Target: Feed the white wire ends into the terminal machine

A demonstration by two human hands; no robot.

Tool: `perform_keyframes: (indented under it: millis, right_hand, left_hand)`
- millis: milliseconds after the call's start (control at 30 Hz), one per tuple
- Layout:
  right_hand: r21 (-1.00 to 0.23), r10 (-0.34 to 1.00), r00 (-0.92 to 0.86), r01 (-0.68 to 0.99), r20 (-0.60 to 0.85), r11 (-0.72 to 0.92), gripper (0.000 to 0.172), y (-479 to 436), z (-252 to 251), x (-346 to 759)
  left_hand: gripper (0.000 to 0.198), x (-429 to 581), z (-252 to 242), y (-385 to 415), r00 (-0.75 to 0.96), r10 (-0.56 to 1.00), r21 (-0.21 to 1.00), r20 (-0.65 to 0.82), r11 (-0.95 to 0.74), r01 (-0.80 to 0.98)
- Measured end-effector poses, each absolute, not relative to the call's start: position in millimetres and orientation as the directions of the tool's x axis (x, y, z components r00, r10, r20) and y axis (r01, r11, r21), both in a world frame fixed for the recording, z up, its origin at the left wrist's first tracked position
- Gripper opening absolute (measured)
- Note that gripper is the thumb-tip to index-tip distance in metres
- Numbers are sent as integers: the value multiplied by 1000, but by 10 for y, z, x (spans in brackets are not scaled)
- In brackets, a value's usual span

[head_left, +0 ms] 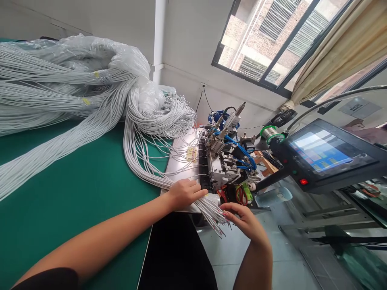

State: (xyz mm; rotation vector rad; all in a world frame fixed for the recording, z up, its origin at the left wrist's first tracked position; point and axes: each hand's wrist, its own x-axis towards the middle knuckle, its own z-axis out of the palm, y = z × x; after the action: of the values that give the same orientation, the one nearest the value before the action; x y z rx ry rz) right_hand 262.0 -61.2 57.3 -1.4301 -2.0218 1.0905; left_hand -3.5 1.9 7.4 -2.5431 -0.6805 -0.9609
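A thick bundle of thin white cables [145, 174] runs over the bench edge onto a metal plate [178, 165]. My left hand [186, 194] lies closed over this bundle near its end, fingers pointing right. Beyond it, the loose cable ends [213, 215] fan out to the lower right, some with reddish tips. At those tips my right hand [242, 219] pinches with thumb and forefinger, apparently on a cable end. Just behind both hands stands a bench machine [220, 161] with metal clamps and blue air tubes. Single cables reach from the plate to its dark front strip.
More white cables [60, 96], partly wrapped in clear plastic, heap on the green table [90, 181]. A control screen [326, 149] on an arm stands at right, beside a solder wire spool [271, 135]. A translucent tray [273, 197] sits below the screen.
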Motion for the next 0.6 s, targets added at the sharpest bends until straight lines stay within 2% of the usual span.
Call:
perform_keyframes:
  millis: [133,367,600]
  right_hand:
    - [-794,879,-463,573,-110,203,25,-628,615,2616]
    - [-747,948,-318,631,-2,210,29,-593,606,2621]
    - [-744,928,-373,619,5,253,26,-531,599,2480]
  left_hand:
    - [15,-37,48,38,662,296,-165,689,-825,541]
    - [16,-18,38,37,685,333,-165,648,-817,553]
    - [18,16,16,59,699,360,-171,618,-806,567]
